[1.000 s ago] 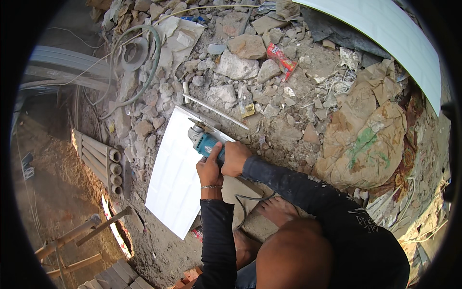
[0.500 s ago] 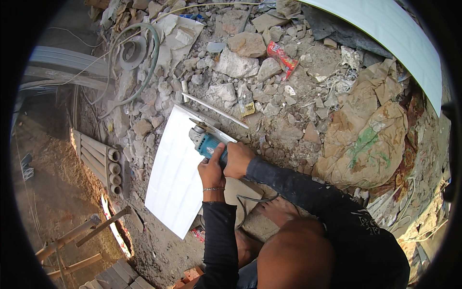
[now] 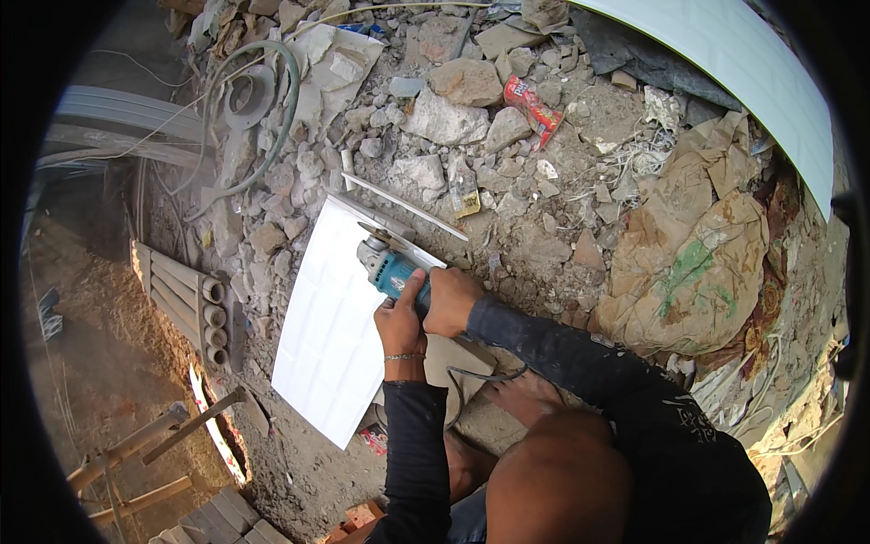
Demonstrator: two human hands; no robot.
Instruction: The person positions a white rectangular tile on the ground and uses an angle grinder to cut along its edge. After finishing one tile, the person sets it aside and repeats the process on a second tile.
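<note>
Both my hands are closed round a teal angle grinder (image 3: 390, 271). My left hand (image 3: 400, 323) grips its body with the thumb laid along the top, and my right hand (image 3: 453, 300) wraps the rear end, pressed against the left. The grinder's disc (image 3: 373, 232) stands at the far edge of a white panel (image 3: 328, 331) marked with a brick-like pattern; whether it cuts into the panel I cannot tell. Just past that edge lies a narrow white strip (image 3: 408, 208). A dark power cord (image 3: 485, 374) runs back from the grinder by my bare foot (image 3: 526, 397).
Broken stones (image 3: 446, 120) and rubble cover the ground ahead. A crumpled brown paper sack (image 3: 689, 272) lies right, a red wrapper (image 3: 535, 111) farther off. Bundled tubes (image 3: 186, 304) and a coiled hose (image 3: 292, 109) lie left. Another white sheet (image 3: 752, 63) curves across the far right.
Both hands and the grinder have shifted very slightly to the right. The panel and the things around it look unmoved.
</note>
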